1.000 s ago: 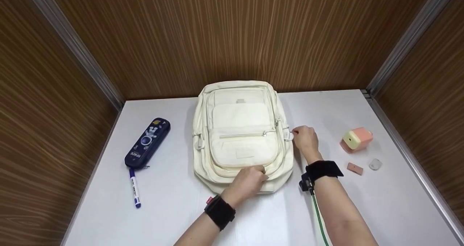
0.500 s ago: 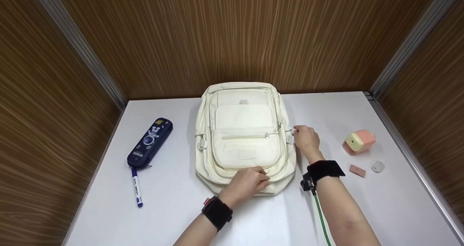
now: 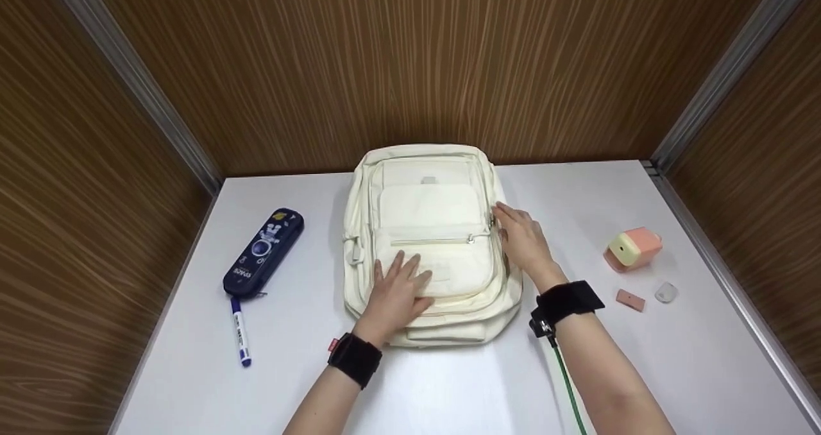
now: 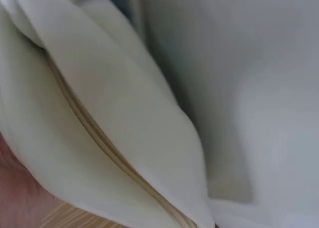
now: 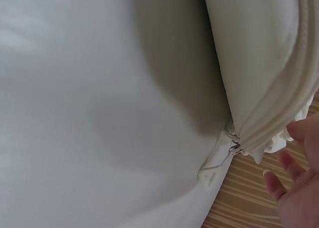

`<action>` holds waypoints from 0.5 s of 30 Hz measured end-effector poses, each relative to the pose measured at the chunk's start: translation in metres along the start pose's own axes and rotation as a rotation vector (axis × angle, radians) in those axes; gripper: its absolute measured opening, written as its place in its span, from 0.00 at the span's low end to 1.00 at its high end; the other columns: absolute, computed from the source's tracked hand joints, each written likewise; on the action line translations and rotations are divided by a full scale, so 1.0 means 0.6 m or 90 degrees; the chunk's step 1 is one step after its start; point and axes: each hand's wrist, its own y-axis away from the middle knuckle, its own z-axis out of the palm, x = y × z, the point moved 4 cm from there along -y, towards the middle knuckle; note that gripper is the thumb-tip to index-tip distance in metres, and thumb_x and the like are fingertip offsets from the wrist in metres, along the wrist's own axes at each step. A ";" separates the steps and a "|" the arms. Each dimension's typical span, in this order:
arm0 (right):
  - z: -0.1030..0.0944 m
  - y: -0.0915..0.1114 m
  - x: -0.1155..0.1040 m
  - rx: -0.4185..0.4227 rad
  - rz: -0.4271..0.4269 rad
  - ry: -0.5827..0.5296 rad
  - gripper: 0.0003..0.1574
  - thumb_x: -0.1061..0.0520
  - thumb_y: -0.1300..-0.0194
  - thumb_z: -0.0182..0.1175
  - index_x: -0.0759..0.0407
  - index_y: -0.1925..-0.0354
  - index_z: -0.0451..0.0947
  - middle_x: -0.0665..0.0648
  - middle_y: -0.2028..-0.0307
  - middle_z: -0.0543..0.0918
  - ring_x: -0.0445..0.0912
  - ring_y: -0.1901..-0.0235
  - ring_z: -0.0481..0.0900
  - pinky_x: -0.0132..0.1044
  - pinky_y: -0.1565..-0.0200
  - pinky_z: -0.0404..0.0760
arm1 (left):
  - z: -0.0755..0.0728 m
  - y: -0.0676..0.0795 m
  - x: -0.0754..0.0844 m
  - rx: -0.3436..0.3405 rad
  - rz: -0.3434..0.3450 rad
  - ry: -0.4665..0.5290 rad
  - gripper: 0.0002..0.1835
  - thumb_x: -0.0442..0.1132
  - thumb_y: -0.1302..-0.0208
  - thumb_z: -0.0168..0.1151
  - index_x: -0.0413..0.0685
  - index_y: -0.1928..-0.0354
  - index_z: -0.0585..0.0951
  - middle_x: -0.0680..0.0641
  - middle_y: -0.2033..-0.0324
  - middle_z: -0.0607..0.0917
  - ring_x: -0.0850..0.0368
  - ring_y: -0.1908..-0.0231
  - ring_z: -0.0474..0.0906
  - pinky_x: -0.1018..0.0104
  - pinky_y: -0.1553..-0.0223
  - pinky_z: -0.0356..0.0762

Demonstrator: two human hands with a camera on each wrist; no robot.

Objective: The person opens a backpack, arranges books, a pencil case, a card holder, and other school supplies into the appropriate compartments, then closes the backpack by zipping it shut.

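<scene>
A cream backpack (image 3: 430, 207) lies front side up on the white table in the head view. My left hand (image 3: 392, 299) has its fingers spread over the lower front pocket. Beside the bag's right edge is my right hand (image 3: 523, 239), fingers extended near the side zipper; whether they touch it is unclear. In the left wrist view the backpack's side (image 4: 119, 93) and a tan zipper line (image 4: 104, 143) fill the left half. Metal zipper pulls (image 5: 234, 147) hang at the bag's edge in the right wrist view, near the loose fingers.
A navy pencil case (image 3: 263, 255) and a blue-and-white marker (image 3: 240, 332) lie to the left. On the right are a pink-and-yellow sharpener (image 3: 634, 249), a small pink block (image 3: 630, 299) and a small clear piece (image 3: 666, 292). Wood-grain panels (image 3: 423, 69) enclose the table.
My left hand has left the bag's lower edge, moved left and up, and spread its fingers. My right hand has moved from the side strap buckle up and left towards the side zipper.
</scene>
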 end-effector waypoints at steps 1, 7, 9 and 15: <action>0.000 -0.003 -0.001 -0.002 -0.009 0.012 0.31 0.67 0.32 0.57 0.60 0.32 0.69 0.59 0.31 0.67 0.61 0.39 0.68 0.59 0.46 0.70 | 0.001 0.000 -0.003 -0.006 0.000 -0.002 0.30 0.60 0.38 0.63 0.57 0.37 0.78 0.43 0.30 0.65 0.33 0.30 0.53 0.28 0.38 0.47; 0.004 -0.014 -0.006 -0.035 -0.036 0.009 0.29 0.68 0.33 0.58 0.61 0.35 0.71 0.60 0.35 0.71 0.60 0.43 0.72 0.55 0.47 0.72 | 0.005 -0.002 -0.010 -0.033 0.001 0.004 0.31 0.62 0.39 0.62 0.60 0.35 0.76 0.44 0.28 0.62 0.28 0.30 0.50 0.26 0.39 0.46; 0.004 -0.015 -0.006 -0.034 -0.026 -0.014 0.26 0.69 0.34 0.59 0.63 0.38 0.74 0.63 0.40 0.74 0.59 0.45 0.74 0.53 0.46 0.73 | 0.005 -0.002 -0.009 -0.037 0.008 -0.020 0.31 0.62 0.39 0.61 0.61 0.35 0.76 0.45 0.28 0.62 0.28 0.31 0.51 0.27 0.39 0.49; 0.001 -0.015 -0.005 -0.002 0.036 -0.035 0.13 0.68 0.33 0.58 0.71 0.51 0.80 0.65 0.57 0.75 0.58 0.57 0.78 0.48 0.56 0.79 | 0.002 -0.002 -0.005 -0.016 0.040 -0.106 0.26 0.60 0.38 0.59 0.62 0.40 0.81 0.44 0.30 0.66 0.26 0.33 0.57 0.27 0.43 0.59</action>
